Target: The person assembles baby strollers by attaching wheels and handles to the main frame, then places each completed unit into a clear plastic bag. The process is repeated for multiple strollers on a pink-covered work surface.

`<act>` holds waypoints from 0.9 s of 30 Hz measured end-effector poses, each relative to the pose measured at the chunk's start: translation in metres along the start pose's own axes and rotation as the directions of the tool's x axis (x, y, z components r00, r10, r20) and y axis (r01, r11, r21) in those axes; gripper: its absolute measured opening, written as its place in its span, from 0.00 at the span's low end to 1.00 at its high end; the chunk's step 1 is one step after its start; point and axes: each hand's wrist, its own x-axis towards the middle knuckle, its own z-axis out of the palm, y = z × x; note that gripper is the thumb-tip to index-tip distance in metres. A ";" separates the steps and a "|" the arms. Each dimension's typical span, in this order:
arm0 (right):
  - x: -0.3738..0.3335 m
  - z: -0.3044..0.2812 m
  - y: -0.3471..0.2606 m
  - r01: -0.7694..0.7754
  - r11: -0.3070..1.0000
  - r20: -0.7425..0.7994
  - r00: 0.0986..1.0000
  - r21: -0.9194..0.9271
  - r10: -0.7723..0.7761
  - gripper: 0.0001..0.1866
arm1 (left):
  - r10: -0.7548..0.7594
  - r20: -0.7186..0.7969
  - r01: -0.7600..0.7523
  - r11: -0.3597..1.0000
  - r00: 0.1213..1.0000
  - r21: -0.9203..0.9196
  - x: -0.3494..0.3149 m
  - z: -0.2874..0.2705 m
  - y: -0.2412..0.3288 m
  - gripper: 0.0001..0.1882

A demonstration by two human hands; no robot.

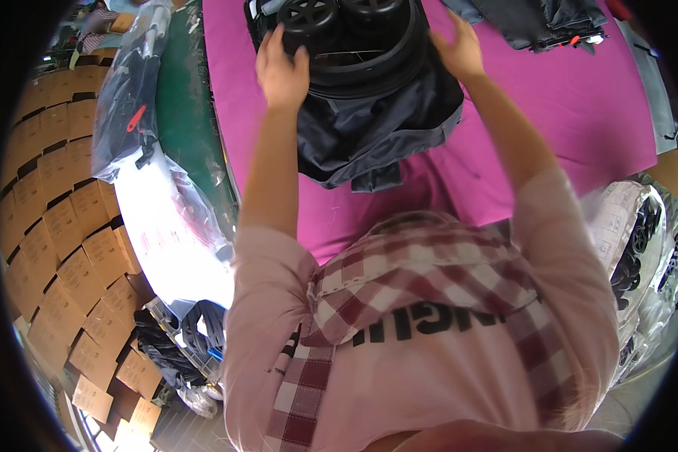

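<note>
A bulky black bundle of fabric with wheels, which looks like a folded stroller [377, 124], lies in front of me at the top of the view. Two spoked black wheels [309, 16] sit on it, with a curved black rim below them. My left hand [282, 71] is at its left side by the nearer wheel, thumb and fingers apart. At its right edge is my right hand [461, 49], also with fingers spread. Neither hand visibly grips anything, though the bundle's far end is cut off by the frame.
The bundle lies on a magenta cloth-covered table [550, 143]. More folded dark fabric [535, 22] is at the far right. Plastic-wrapped goods [169, 218] line a green surface [181, 98] on the left, beside stacked cardboard boxes [68, 218]. Wrapped wheeled items [633, 248] stand on the right.
</note>
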 end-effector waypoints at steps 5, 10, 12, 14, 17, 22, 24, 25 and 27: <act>-0.155 -0.036 0.080 -0.917 0.250 0.616 0.396 0.313 0.681 0.29 | -0.668 -0.136 0.676 0.736 0.732 0.024 -0.186 -0.048 -0.054 0.34; -0.181 -0.019 0.022 -0.927 -0.029 0.700 0.262 0.374 0.664 0.22 | -0.829 0.551 0.860 -0.215 0.089 -0.463 -0.231 -0.044 -0.047 0.23; -0.182 -0.014 0.024 -0.942 0.028 0.723 0.275 0.333 0.634 0.22 | -0.805 0.578 0.867 -0.188 0.133 -0.462 -0.232 -0.042 -0.045 0.21; -0.186 -0.009 0.028 -0.947 0.097 0.715 0.297 0.308 0.633 0.22 | -0.771 0.608 0.884 -0.134 0.190 -0.447 -0.246 -0.034 -0.057 0.21; -0.185 -0.008 0.027 -0.921 0.204 0.600 0.373 0.333 0.708 0.22 | -0.774 0.612 0.833 -0.227 0.160 -0.505 -0.246 -0.029 -0.055 0.21; -0.164 -0.008 0.019 -0.921 0.146 0.603 0.351 0.363 0.716 0.23 | -0.888 0.373 0.884 0.075 0.270 -0.462 -0.230 -0.021 -0.071 0.21; -0.170 0.000 0.049 -0.936 0.122 0.648 0.319 0.330 0.692 0.23 | -0.870 0.370 0.918 0.198 0.326 -0.343 -0.220 -0.015 -0.056 0.22; -0.176 0.004 0.067 -0.943 0.109 0.669 0.302 0.314 0.680 0.23 | -0.862 0.383 0.936 0.252 0.333 -0.246 -0.212 -0.013 -0.043 0.23; -0.191 0.015 0.061 -0.968 0.040 0.791 0.227 0.250 0.568 0.23 | -0.876 0.358 0.945 0.288 0.324 -0.153 -0.222 -0.020 -0.046 0.26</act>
